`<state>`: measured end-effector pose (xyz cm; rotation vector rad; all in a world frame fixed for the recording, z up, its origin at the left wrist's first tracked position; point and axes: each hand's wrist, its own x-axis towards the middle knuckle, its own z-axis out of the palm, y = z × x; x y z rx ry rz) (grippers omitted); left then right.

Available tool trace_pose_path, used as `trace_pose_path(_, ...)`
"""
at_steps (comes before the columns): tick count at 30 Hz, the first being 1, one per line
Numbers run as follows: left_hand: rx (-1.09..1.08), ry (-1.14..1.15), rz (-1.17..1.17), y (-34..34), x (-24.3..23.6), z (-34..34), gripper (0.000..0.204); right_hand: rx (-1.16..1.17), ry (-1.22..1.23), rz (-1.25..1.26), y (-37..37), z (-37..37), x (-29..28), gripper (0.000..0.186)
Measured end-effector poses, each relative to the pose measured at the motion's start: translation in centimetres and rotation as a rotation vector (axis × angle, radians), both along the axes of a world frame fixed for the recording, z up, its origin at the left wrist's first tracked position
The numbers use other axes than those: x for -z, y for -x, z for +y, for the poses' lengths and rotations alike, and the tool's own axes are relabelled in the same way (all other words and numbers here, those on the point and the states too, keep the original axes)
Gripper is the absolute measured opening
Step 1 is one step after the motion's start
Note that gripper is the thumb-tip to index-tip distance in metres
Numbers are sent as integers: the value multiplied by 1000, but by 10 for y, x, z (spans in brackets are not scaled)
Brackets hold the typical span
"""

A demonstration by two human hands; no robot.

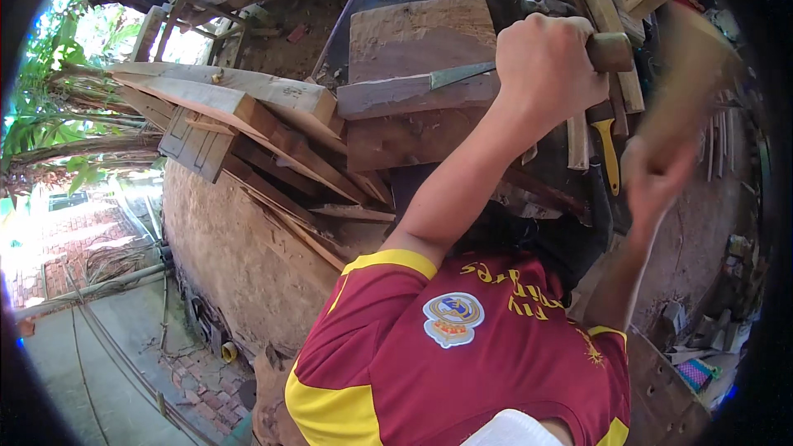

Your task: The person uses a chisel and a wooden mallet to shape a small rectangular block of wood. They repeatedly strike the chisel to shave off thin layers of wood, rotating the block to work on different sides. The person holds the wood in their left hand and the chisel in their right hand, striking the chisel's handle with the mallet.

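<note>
Motion blur obscures the wooden mallet (692, 74) and the right hand (659, 169) gripping it. We observe the left hand (547, 58) closed around the chisel (467, 73), concealing its middle; the blade (453, 78) projects leftward over the wooden workpiece (384, 97), left of both hands. We cannot confirm tip contact.

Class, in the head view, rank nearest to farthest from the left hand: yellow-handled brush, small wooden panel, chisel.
1. Chisel, gripped in the left hand
2. Yellow-handled brush, lower right of it
3. Small wooden panel, far left
</note>
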<state>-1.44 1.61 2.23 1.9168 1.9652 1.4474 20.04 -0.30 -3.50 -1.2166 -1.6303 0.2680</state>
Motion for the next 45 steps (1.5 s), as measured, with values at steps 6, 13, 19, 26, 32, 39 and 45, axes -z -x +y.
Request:
trace_pose_path(6,-7,-4,7,3,3,0,15,48,218,60,-24,3,0,75)
trace_pose_path(13,-6,43,59,-2,7,4,18,-142,8,-173,9,-9,-1,64)
trace_pose_path(19,6,17,61,-6,7,5,20,196,87,357,-18,10,4,64)
trace_pose_path(26,-27,102,90,1,13,1,19,41,59,-227,-6,-9,4,69)
trace_pose_path(32,-5,52,99,-4,11,5,20,80,121,221,4,-12,10,69)
trace_pose_path(39,-2,6,43,5,6,-4,20,47,216,283,-3,-13,-9,72)
trace_pose_path(45,-34,0,128,2,8,-6,17,-81,112,-246,13,-26,1,73)
